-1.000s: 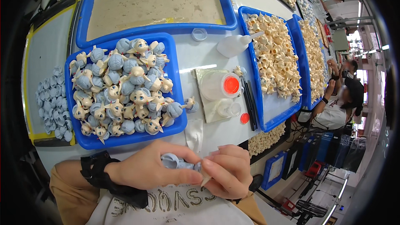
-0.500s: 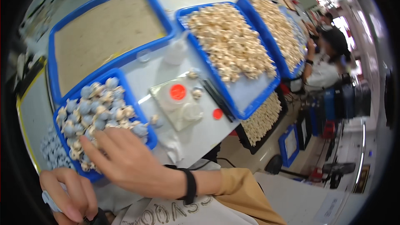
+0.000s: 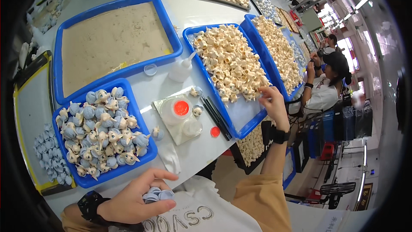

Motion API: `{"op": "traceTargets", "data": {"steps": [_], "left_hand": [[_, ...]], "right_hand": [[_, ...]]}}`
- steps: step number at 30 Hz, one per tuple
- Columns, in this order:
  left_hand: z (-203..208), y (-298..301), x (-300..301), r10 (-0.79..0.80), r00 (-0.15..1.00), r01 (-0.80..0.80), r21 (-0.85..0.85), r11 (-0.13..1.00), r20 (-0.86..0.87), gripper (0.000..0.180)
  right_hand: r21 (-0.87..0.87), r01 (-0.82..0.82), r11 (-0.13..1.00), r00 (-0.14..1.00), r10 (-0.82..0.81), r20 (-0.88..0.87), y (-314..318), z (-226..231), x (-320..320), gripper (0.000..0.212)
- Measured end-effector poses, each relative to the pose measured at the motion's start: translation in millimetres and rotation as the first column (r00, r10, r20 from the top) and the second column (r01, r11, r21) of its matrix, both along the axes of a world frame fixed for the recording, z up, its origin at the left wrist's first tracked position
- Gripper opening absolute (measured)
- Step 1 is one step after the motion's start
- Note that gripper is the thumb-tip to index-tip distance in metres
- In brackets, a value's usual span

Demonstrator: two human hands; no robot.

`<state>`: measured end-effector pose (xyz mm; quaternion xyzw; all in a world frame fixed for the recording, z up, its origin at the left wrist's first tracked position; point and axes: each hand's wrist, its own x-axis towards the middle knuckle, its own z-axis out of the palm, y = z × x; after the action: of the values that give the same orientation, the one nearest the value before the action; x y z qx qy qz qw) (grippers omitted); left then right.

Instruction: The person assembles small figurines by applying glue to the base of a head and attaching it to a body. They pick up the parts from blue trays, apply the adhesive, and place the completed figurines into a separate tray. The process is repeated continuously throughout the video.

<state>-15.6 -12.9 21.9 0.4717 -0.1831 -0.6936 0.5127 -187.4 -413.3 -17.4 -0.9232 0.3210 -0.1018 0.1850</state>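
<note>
My left hand [image 3: 133,199] is cupped low in front of my body, fingers curled round several pale blue hair-cap pieces [image 3: 157,194]. Up at the right, my right hand [image 3: 274,105] bends its thumb and fingers together at the edge of a pile of cream doll-head pieces [image 3: 231,62]; whatever sits between the fingertips is too small to make out. Those pieces lie in a blue tray [image 3: 253,124]. On the left, a smaller blue tray [image 3: 148,152] is filled with doll heads wearing blue hair [image 3: 103,124].
Loose blue hair pieces [image 3: 51,154] lie left of the smaller tray. A large sand-coloured tray [image 3: 116,43] stands behind it. Mid-table are a white squeeze bottle [image 3: 180,69], a red-marked jar [image 3: 177,111], dark sticks [image 3: 216,118] and a red cap [image 3: 215,132]. Another person [image 3: 328,81] sits at right.
My right hand has left the tray of blue-haired heads and moved right to the cream pieces. My left hand has shifted right and turned, showing the blue pieces. The view has tilted too.
</note>
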Motion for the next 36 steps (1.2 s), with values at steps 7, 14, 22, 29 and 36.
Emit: {"op": "traceTargets", "data": {"steps": [7, 14, 22, 29, 36], "left_hand": [[-5, -1, 4, 0.126, 0.972, -0.125, -0.018, 0.992, 0.199, 0.033], [-4, -1, 8, 0.212, 0.941, -0.197, -0.083, 0.977, 0.265, 0.035], [-14, -4, 6, 0.292, 0.931, -0.27, -0.125, 0.955, 0.22, 0.038], [-11, -2, 12, 0.3, 0.951, -0.3, 0.015, 0.954, -0.07, 0.035], [-13, 0, 8, 0.357, 0.933, -0.359, -0.089, 0.929, -0.041, 0.031]], "right_hand": [[-0.038, -0.033, 0.999, 0.994, 0.036, 0.103, 2, -10, 8, 0.023], [-0.038, 0.162, 0.986, 0.97, -0.152, 0.189, 40, 5, -6, 0.017], [0.167, -0.248, 0.954, 0.883, 0.151, 0.445, 168, 17, 31, 0.021], [0.189, -0.239, 0.952, 0.887, 0.135, 0.442, 181, -6, 46, 0.023], [0.178, -0.238, 0.955, 0.901, 0.148, 0.409, 183, -15, 46, 0.024]]}}
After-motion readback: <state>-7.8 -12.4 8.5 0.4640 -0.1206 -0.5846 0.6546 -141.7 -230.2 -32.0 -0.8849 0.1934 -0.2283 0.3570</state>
